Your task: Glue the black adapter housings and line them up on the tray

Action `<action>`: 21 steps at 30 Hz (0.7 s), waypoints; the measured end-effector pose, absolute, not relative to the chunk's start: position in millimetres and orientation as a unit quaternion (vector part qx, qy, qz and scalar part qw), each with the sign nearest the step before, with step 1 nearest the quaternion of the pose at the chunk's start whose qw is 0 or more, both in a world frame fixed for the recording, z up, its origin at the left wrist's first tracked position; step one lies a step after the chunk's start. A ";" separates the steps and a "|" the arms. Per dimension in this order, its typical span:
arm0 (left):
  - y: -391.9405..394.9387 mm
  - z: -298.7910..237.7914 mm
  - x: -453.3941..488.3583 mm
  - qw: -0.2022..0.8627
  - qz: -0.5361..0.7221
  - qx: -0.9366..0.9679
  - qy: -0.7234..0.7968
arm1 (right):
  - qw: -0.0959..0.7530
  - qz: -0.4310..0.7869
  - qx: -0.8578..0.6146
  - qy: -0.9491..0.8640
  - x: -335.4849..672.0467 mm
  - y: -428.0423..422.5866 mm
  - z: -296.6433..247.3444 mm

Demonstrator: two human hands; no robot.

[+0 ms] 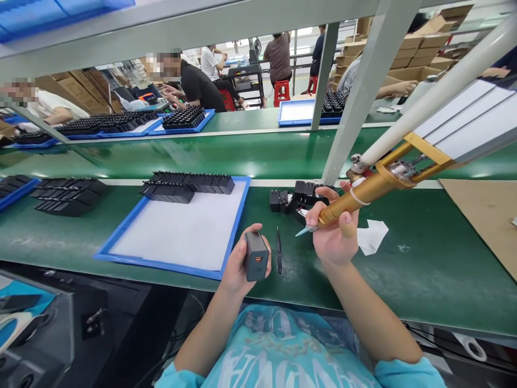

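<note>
My left hand (233, 264) is closed around a black charger (256, 261), its end with an orange port facing me. My right hand (335, 237) grips a gold cylindrical tool (347, 202), which has a pale blue tapered tip and hangs from a white pipe. The tip points left and down, apart from the charger. Between the hands, black tweezers (279, 250) lie on the green bench. Several black chargers (279, 200) sit in a loose group behind the right hand, partly hidden by it.
Left of my hands lies a blue-rimmed tray (157, 268) with rows of black chargers. More chargers (70, 195) stand farther left. White paper (374, 237) and a cardboard sheet (484, 215) lie on the right. A slanted metal post (355, 102) rises behind the tool. Other people work beyond the bench.
</note>
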State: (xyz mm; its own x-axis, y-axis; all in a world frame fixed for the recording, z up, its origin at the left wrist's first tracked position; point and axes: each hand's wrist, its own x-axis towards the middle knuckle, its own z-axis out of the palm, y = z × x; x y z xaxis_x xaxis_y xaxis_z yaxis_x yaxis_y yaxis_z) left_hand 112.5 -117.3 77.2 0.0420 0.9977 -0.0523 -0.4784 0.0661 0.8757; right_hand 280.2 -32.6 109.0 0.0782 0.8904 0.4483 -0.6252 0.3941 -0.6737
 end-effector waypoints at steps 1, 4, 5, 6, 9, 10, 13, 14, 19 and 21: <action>-117.3 77.4 112.9 0.626 0.586 0.360 0.367 | 0.717 0.525 -0.162 -0.428 280.3 -32.6 108.9; -117.0 78.3 114.3 0.620 0.592 0.376 0.351 | 0.716 0.521 -0.177 -0.430 280.7 -32.8 109.2; -117.1 78.5 114.7 0.620 0.594 0.380 0.345 | 0.715 0.520 -0.179 -0.431 280.8 -32.9 109.4; -117.2 78.5 114.7 0.619 0.596 0.385 0.337 | 0.715 0.519 -0.178 -0.432 280.9 -32.9 109.6; -118.1 76.7 112.0 0.609 0.598 0.407 0.326 | 0.716 0.521 -0.175 -0.430 280.7 -32.6 110.2; -118.3 75.1 109.9 0.594 0.596 0.422 0.336 | 0.717 0.522 -0.173 -0.429 280.5 -32.5 110.2; -116.9 66.2 101.4 0.478 0.547 0.511 0.460 | 0.719 0.520 -0.171 -0.427 280.4 -33.2 110.0; -115.2 61.6 98.8 0.412 0.507 0.549 0.521 | 0.721 0.517 -0.175 -0.427 281.1 -34.0 109.8; -99.6 35.0 98.4 0.066 0.227 0.656 0.717 | 0.730 0.473 -0.237 -0.433 296.9 -43.8 107.7; -94.5 29.0 103.6 -0.010 0.145 0.664 0.734 | 0.742 0.436 -0.279 -0.426 308.3 -47.9 105.3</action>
